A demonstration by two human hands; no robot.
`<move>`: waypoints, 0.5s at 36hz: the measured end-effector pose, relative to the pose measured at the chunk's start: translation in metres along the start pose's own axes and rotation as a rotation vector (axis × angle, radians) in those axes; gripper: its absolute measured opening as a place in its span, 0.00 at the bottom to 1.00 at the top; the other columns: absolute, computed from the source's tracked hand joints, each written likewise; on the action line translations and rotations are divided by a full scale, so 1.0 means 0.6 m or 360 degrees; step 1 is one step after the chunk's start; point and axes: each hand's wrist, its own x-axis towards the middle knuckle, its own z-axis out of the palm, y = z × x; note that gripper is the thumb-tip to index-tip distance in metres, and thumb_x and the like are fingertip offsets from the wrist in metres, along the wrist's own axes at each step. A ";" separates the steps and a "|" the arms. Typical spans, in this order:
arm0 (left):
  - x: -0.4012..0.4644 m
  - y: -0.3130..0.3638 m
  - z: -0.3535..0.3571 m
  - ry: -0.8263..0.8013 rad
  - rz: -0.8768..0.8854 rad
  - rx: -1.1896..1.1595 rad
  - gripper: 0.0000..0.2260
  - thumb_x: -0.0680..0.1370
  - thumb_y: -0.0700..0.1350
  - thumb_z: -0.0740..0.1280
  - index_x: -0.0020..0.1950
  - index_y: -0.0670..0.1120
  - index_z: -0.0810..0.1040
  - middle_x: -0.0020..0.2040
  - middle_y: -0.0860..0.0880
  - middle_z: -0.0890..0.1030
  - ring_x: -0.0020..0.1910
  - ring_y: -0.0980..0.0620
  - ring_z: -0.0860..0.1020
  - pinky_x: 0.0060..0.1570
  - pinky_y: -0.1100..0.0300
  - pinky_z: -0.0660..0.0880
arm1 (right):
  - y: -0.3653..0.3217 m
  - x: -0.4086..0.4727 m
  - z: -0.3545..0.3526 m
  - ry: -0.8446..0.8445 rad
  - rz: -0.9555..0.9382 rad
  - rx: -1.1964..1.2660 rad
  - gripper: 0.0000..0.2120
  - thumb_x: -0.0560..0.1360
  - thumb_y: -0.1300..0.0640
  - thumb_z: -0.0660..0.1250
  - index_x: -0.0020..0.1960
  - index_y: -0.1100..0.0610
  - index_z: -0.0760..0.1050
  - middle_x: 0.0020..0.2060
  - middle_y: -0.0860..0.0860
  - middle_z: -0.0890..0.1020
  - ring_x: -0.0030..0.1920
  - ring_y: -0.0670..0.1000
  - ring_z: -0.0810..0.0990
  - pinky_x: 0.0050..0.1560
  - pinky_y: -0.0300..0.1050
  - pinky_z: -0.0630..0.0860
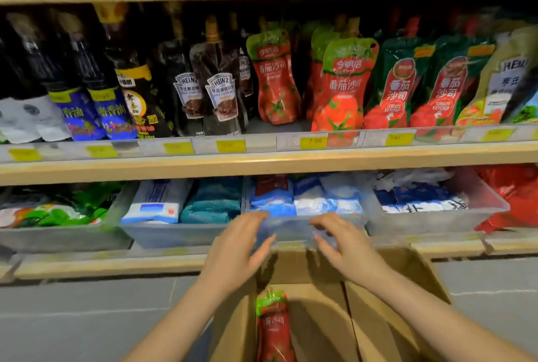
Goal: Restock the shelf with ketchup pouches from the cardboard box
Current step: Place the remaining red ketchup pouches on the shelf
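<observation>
The ketchup pouch (273,329) in the cardboard box (375,329) is running off the bottom edge, its lower part cut away; the box's near walls are leaving the frame there too. Motion blur is smearing the fingertips (326,242) of both hands; the yellow price tags (313,141) are mostly reading too soft to make out; pouches behind the front row are hiding in shadow.

One ketchup pouch (273,329) lies in the cardboard box (387,318) below the shelf (262,162).
</observation>
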 end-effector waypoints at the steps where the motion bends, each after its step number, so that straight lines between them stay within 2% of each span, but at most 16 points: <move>1: -0.032 -0.014 0.014 -0.0069 -0.0066 -0.0012 0.20 0.76 0.53 0.64 0.64 0.44 0.74 0.60 0.48 0.78 0.59 0.50 0.77 0.54 0.58 0.75 | 0.006 -0.011 0.023 -0.0092 0.0047 0.0032 0.11 0.76 0.57 0.63 0.58 0.55 0.74 0.51 0.49 0.77 0.52 0.46 0.76 0.49 0.33 0.67; 4: -0.108 -0.054 0.056 -0.0228 -0.0150 -0.0098 0.23 0.76 0.56 0.60 0.68 0.46 0.70 0.66 0.50 0.74 0.64 0.53 0.72 0.61 0.58 0.71 | 0.022 -0.044 0.089 -0.0323 0.0218 0.0138 0.11 0.75 0.57 0.64 0.57 0.57 0.75 0.51 0.51 0.78 0.53 0.49 0.76 0.50 0.29 0.65; 6: -0.141 -0.078 0.079 -0.0339 -0.0177 -0.0195 0.27 0.76 0.58 0.60 0.73 0.50 0.63 0.73 0.53 0.63 0.72 0.57 0.61 0.70 0.61 0.60 | 0.035 -0.063 0.131 -0.0438 0.0302 0.0203 0.11 0.76 0.56 0.63 0.57 0.56 0.75 0.51 0.49 0.77 0.53 0.48 0.76 0.48 0.23 0.64; 8: -0.163 -0.095 0.097 -0.0476 -0.0179 -0.0270 0.31 0.75 0.54 0.64 0.75 0.53 0.56 0.77 0.57 0.53 0.75 0.59 0.51 0.73 0.59 0.55 | 0.046 -0.078 0.166 -0.0565 0.0426 0.0239 0.12 0.77 0.52 0.62 0.59 0.53 0.74 0.52 0.47 0.78 0.51 0.45 0.76 0.46 0.23 0.66; 9: -0.171 -0.100 0.105 -0.0502 -0.0169 -0.0305 0.32 0.75 0.51 0.66 0.75 0.52 0.55 0.77 0.57 0.50 0.76 0.58 0.50 0.74 0.58 0.53 | 0.052 -0.084 0.180 -0.0617 0.0475 0.0242 0.12 0.76 0.51 0.62 0.59 0.51 0.74 0.53 0.48 0.78 0.50 0.44 0.76 0.47 0.25 0.68; 11: -0.179 -0.102 0.116 -0.0469 -0.0173 -0.0407 0.34 0.74 0.46 0.67 0.76 0.51 0.55 0.78 0.55 0.50 0.76 0.54 0.50 0.74 0.59 0.52 | 0.064 -0.090 0.205 -0.0672 0.0517 0.0211 0.12 0.75 0.49 0.62 0.57 0.49 0.75 0.52 0.47 0.80 0.51 0.46 0.77 0.53 0.38 0.74; 13: -0.182 -0.100 0.124 -0.0414 -0.0188 -0.0511 0.32 0.75 0.45 0.65 0.76 0.50 0.56 0.78 0.53 0.50 0.76 0.52 0.51 0.74 0.60 0.51 | 0.076 -0.096 0.223 -0.0720 0.0535 0.0152 0.12 0.74 0.44 0.62 0.54 0.47 0.75 0.49 0.46 0.81 0.50 0.45 0.77 0.52 0.46 0.76; 16: -0.184 -0.100 0.135 -0.0377 -0.0256 -0.0651 0.31 0.74 0.44 0.62 0.76 0.51 0.56 0.78 0.52 0.51 0.76 0.51 0.52 0.73 0.62 0.52 | 0.094 -0.098 0.248 -0.0731 0.0620 0.0060 0.16 0.71 0.37 0.59 0.53 0.43 0.73 0.46 0.42 0.81 0.46 0.42 0.78 0.47 0.46 0.78; 18: -0.184 -0.101 0.141 -0.0352 -0.0306 -0.0740 0.31 0.73 0.42 0.62 0.75 0.49 0.57 0.78 0.51 0.52 0.76 0.52 0.53 0.73 0.62 0.53 | 0.099 -0.094 0.260 -0.0738 0.0702 0.0029 0.18 0.71 0.35 0.58 0.56 0.42 0.71 0.47 0.42 0.81 0.46 0.43 0.79 0.46 0.45 0.78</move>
